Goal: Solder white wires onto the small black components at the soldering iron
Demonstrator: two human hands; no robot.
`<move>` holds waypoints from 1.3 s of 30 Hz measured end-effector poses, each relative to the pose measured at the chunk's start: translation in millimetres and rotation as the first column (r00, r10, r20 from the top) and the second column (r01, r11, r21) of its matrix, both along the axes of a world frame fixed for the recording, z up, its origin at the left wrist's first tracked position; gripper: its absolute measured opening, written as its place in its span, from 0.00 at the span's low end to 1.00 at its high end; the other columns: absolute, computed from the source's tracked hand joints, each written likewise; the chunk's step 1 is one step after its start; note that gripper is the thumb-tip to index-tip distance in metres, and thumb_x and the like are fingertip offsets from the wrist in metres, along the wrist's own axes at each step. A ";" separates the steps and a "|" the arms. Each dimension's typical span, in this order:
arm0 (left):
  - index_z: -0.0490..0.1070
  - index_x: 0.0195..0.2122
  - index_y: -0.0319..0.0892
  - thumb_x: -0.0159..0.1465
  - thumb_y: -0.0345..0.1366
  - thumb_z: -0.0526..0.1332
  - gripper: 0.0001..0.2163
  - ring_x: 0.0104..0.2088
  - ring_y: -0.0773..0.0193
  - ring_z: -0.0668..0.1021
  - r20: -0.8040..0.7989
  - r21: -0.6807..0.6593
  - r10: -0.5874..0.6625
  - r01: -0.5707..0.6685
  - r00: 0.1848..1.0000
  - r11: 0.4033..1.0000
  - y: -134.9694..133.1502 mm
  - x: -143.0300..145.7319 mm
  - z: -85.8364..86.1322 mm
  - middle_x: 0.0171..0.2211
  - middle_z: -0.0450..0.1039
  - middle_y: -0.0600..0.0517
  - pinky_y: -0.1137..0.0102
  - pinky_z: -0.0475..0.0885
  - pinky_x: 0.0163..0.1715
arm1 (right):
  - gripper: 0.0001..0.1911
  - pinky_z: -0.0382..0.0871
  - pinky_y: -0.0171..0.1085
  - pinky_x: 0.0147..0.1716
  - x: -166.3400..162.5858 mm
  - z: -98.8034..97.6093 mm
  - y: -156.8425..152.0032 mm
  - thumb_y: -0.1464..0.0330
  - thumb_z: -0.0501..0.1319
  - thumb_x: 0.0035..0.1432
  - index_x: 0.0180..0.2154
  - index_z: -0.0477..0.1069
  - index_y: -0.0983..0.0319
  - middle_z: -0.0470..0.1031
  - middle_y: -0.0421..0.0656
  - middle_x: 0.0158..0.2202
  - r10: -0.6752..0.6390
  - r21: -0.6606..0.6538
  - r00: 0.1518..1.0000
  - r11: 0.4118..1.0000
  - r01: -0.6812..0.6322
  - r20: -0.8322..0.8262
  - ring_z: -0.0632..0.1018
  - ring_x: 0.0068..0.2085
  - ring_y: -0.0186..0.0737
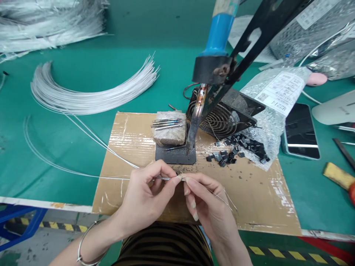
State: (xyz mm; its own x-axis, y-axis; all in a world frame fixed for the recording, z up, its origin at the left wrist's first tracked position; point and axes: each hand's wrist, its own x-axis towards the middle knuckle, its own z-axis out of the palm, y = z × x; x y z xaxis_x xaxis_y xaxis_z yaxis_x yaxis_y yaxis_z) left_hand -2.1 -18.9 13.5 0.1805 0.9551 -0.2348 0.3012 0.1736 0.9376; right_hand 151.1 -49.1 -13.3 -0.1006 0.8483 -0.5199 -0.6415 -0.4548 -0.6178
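My left hand [151,194] is closed, thumb and forefinger pinching thin white wires [113,178] that trail off to the left. Close beside it, my right hand [206,195] pinches the same wires, and fine ends stick out past its fingers. Whatever lies between the fingertips is mostly hidden. Just beyond the hands, a soldering iron [198,111] with a blue handle points down from a black stand, its tip over a dark plate [174,155]. A wrapped block [169,136] on that plate carries several thin metal rods [168,123].
Cardboard [255,207] covers the work spot on the green table. Small black connectors [224,157] spill from a plastic bag [273,125] near a black fan [222,118]. A curved bundle of white wires [94,99] lies left; a phone [301,131] lies right.
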 end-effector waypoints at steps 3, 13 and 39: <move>0.72 0.29 0.42 0.65 0.35 0.64 0.07 0.20 0.69 0.63 0.009 0.015 0.024 -0.024 1.000 1.000 -0.4 1.9 -1.6 0.22 0.67 0.56 0.71 0.55 0.20 | 0.11 0.63 0.20 0.13 -1.9 2.2 2.3 0.60 0.78 0.54 0.29 0.86 0.61 0.73 0.36 0.19 -0.018 0.009 1.000 1.000 0.018 0.004 0.68 0.14 0.22; 0.72 0.29 0.42 0.65 0.37 0.64 0.09 0.19 0.69 0.65 0.079 -0.052 0.108 -0.104 0.991 0.993 -6.8 8.0 -3.5 0.21 0.69 0.55 0.71 0.55 0.19 | 0.11 0.64 0.20 0.13 -11.9 4.8 -3.6 0.59 0.79 0.53 0.30 0.87 0.60 0.71 0.34 0.17 -0.114 0.027 0.993 0.993 0.113 0.044 0.68 0.14 0.22; 0.74 0.29 0.42 0.64 0.32 0.67 0.06 0.18 0.71 0.68 0.095 0.032 0.181 -0.184 0.979 0.982 -6.3 11.5 -3.4 0.20 0.74 0.55 0.76 0.61 0.18 | 0.02 0.75 0.27 0.18 -6.0 -4.0 -6.3 0.65 0.75 0.61 0.37 0.88 0.55 0.81 0.38 0.25 -0.157 0.183 0.960 0.976 0.115 0.233 0.75 0.18 0.28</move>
State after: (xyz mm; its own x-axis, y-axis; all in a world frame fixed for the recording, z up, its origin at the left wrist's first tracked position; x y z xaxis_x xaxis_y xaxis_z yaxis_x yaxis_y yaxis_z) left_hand 9.5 -25.2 10.1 0.0213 0.9823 -0.1862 0.1811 0.1794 0.9670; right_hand 145.1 -55.4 -17.2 0.1340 0.9213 -0.3651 -0.5099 -0.2518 -0.8226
